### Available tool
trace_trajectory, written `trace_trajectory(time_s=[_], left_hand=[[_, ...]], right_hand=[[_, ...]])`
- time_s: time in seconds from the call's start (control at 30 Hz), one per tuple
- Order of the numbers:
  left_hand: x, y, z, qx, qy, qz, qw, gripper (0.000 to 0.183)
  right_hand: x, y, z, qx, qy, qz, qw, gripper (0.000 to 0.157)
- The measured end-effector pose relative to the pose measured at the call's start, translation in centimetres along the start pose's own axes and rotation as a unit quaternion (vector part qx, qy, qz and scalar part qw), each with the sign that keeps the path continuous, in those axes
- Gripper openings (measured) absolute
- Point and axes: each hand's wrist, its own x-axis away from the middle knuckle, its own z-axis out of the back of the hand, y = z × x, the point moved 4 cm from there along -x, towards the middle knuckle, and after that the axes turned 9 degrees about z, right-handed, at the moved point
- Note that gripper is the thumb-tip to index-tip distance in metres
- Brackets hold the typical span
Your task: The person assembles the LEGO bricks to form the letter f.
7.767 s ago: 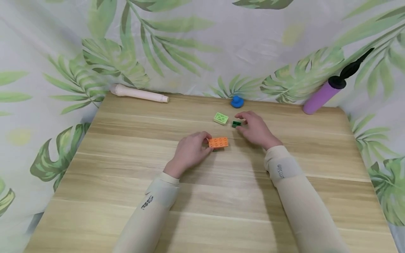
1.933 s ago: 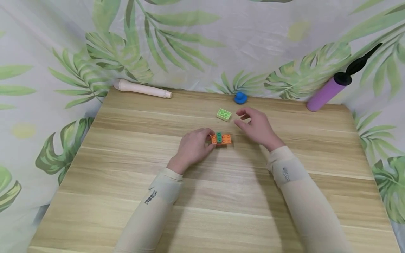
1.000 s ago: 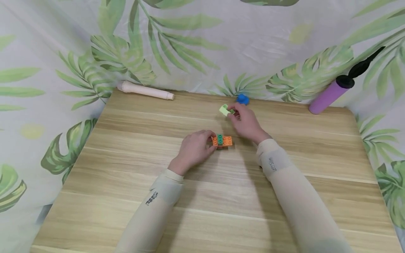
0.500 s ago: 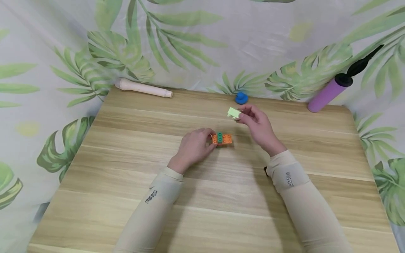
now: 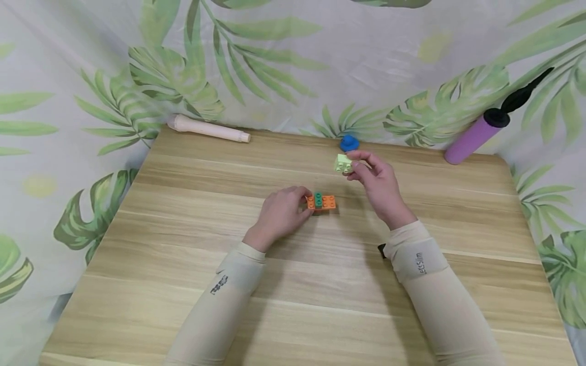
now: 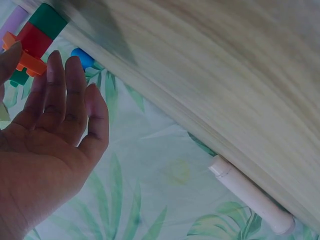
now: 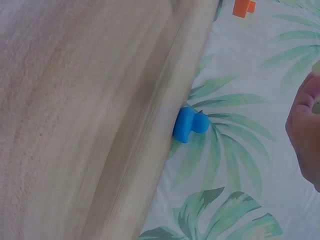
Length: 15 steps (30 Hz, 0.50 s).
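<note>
My left hand (image 5: 277,213) pinches the end of an orange toy brick (image 5: 328,202) at mid-table. A small green brick (image 5: 318,199) sits across its studs. The left wrist view shows a red brick (image 6: 35,41) and a larger dark green brick (image 6: 47,21) stacked beneath the orange one. To the right and farther back, my right hand (image 5: 377,183) holds a light green brick (image 5: 342,162) above the table between thumb and fingers, its studs facing towards me. Only an edge of that hand (image 7: 305,125) enters the right wrist view.
A blue duck-shaped toy (image 5: 349,143) sits at the table's back edge, just behind the right hand. A pale pink, microphone-shaped object (image 5: 210,130) lies back left. Back right, a purple cylinder with a black end (image 5: 473,137) leans against the leaf-patterned cloth (image 5: 274,66).
The small green brick has gone from the table onto the orange one. My right hand has since picked up the light green brick, lifted it and turned it over. The left hand stays put.
</note>
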Motion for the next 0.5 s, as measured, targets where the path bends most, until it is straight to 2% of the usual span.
trace_trajectory(time_s=[0.17,0.3,0.5], left_hand=[[0.01,0.04,0.03,-0.001,-0.002,0.002,1.0000,0.036],[-0.02,0.04,0.04,-0.001,-0.004,0.005,1.0000,0.035],[-0.06,0.00,-0.05,-0.002,-0.005,0.007,1.0000,0.035]], right_hand=[[0.14,-0.05,-0.08,-0.004,-0.018,-0.011,1.000,0.024],[0.21,-0.01,-0.25,-0.007,-0.029,-0.026,0.999,0.037],[0.24,0.10,-0.35,0.029,-0.028,-0.034,0.999,0.042]])
